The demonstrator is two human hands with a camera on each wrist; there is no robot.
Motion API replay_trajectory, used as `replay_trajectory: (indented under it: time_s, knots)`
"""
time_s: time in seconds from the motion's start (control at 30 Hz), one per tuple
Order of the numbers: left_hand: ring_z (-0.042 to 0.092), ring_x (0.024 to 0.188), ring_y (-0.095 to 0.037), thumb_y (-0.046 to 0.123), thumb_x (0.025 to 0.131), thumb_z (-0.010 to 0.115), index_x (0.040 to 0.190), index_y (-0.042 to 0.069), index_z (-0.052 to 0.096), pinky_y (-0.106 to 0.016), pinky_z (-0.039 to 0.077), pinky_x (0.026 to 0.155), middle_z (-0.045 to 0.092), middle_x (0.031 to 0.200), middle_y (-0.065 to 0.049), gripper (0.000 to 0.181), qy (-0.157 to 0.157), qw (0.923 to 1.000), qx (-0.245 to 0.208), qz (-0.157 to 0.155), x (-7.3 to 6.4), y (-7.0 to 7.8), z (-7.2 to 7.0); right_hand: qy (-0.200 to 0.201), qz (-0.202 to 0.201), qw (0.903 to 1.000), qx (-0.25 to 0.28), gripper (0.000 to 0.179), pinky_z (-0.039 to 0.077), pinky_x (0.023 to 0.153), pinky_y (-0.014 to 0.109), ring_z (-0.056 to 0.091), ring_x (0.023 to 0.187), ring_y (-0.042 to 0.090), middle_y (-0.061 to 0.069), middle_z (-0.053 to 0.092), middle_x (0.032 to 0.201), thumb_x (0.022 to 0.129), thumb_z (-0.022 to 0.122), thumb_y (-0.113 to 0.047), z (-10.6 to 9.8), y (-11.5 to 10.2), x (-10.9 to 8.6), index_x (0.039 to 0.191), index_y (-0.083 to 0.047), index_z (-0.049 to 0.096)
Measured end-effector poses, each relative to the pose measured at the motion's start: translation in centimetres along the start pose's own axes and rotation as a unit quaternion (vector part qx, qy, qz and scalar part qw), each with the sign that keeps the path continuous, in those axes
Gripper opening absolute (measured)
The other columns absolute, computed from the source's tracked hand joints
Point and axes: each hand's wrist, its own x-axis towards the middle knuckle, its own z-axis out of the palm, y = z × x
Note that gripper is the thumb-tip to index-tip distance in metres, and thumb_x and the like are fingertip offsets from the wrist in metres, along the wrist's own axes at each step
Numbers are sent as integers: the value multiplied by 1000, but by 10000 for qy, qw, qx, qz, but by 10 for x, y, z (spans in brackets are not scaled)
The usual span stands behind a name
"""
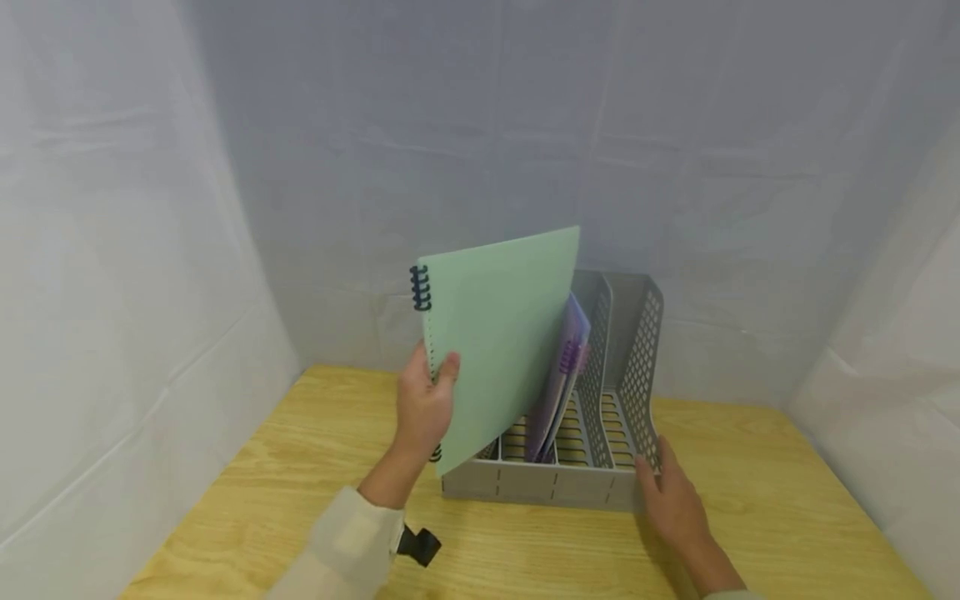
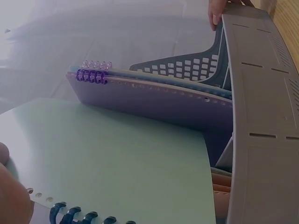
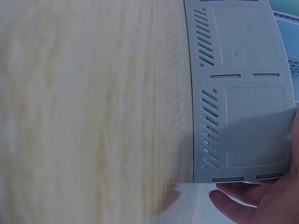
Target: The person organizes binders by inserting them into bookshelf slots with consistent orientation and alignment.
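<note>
My left hand (image 1: 426,404) grips a pale green notebook (image 1: 502,333) by its spiral-bound edge, thumb on the cover. The notebook is tilted, its lower end over the left slots of a grey file rack (image 1: 540,485). Dark binding rings (image 2: 88,217) show along its edge in the left wrist view. My right hand (image 1: 675,507) holds the rack's front right corner, thumb at the inner side and fingers outside. Inside the rack leans a purple notebook (image 2: 149,105) with purple rings, a light blue one (image 2: 187,85) behind it. The green notebook hides part of the left slots.
The rack stands on a wooden table (image 1: 322,467), with a grey-white sheet (image 1: 450,125) behind and at the sides. Perforated dividers (image 1: 647,358) rise at the rack's right. A black strap piece (image 1: 420,546) hangs from my left wrist.
</note>
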Motion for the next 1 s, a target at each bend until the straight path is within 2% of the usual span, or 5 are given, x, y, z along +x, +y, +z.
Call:
replay_trajectory:
  time_s: [0.27, 0.53, 0.77, 1.0]
  knots:
    - [63, 111, -31, 1, 96, 57, 125, -7, 56, -40, 51, 94, 64, 121, -20, 31, 21, 10000, 15, -2, 0, -3, 7, -21, 58, 10000, 23, 77, 26, 109, 61, 32, 133, 51, 34, 25, 150, 104, 19, -51, 1, 4, 2, 152, 7, 5]
    - [62, 112, -33, 2, 97, 56, 127, -7, 54, -42, 50, 95, 63, 122, -21, 31, 17, 9997, 61, -253, -2, -2, 13, -25, 63, 10000, -4, 74, 26, 108, 61, 32, 133, 51, 35, 25, 149, 105, 21, -48, 1, 2, 1, 151, 8, 6]
    - [63, 109, -34, 3, 97, 56, 124, -8, 55, -45, 51, 93, 65, 119, -22, 29, 104, 9997, 97, -222, -1, 0, 18, -53, 41, 10000, 12, 73, 27, 108, 62, 35, 131, 52, 36, 26, 149, 106, 22, -46, -1, 1, -1, 151, 8, 6]
    - [61, 113, -34, 3, 98, 54, 127, -7, 53, -46, 49, 96, 63, 122, -22, 31, 75, 9997, -69, -213, -2, 1, 20, -51, 33, 10000, -38, 73, 28, 108, 62, 36, 130, 52, 36, 26, 148, 106, 22, -46, -1, 2, -1, 151, 8, 5]
